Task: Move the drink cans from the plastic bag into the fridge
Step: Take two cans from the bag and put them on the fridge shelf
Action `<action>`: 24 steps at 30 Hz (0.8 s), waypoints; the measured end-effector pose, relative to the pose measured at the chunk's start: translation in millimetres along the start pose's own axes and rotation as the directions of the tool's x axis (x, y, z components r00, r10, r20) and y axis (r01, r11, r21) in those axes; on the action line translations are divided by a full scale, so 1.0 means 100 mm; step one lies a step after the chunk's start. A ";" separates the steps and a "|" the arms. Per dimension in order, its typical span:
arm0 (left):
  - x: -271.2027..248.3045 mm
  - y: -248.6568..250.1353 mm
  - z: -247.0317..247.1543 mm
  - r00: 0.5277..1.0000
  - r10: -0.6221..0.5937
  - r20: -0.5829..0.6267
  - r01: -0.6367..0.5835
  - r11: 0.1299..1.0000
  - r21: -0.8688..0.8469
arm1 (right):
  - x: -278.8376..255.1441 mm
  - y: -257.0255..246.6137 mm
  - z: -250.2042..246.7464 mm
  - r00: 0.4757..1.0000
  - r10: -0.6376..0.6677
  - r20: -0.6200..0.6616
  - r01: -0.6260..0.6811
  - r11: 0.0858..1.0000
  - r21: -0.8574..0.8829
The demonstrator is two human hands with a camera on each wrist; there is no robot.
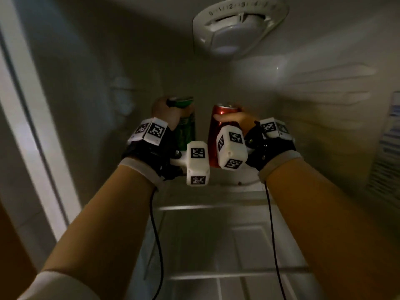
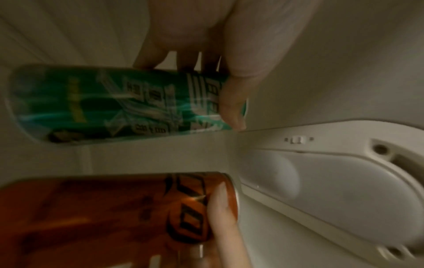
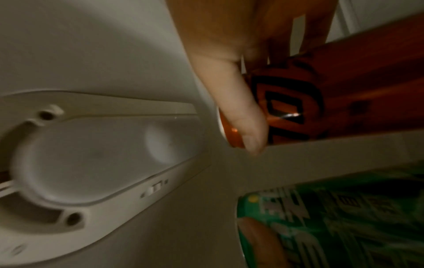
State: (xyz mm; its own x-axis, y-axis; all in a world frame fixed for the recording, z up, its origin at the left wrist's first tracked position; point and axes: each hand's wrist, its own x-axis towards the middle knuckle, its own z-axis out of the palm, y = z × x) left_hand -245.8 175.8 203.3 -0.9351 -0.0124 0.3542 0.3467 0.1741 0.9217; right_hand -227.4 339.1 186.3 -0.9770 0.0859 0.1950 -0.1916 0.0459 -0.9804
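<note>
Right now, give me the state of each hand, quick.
Left hand: closed around the green can, holding it inside the fridge.
Right hand: closed around the red can, holding it alongside.

Green can (image 1: 186, 124), red can (image 1: 216, 135) — upright, side by side
</note>
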 end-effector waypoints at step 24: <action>0.24 -0.42 -0.06 0.987 -0.152 0.049 0.149 0.987 0.063 | 0.52 0.31 0.21 0.980 0.052 0.191 -0.029 0.992 -0.126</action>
State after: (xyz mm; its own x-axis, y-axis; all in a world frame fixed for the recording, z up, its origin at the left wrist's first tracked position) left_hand -282.1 162.4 173.5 -0.9793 0.0094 0.2021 0.1988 0.2318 0.9522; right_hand -286.4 324.0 165.4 -0.9855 -0.1039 0.1342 -0.1504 0.1681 -0.9742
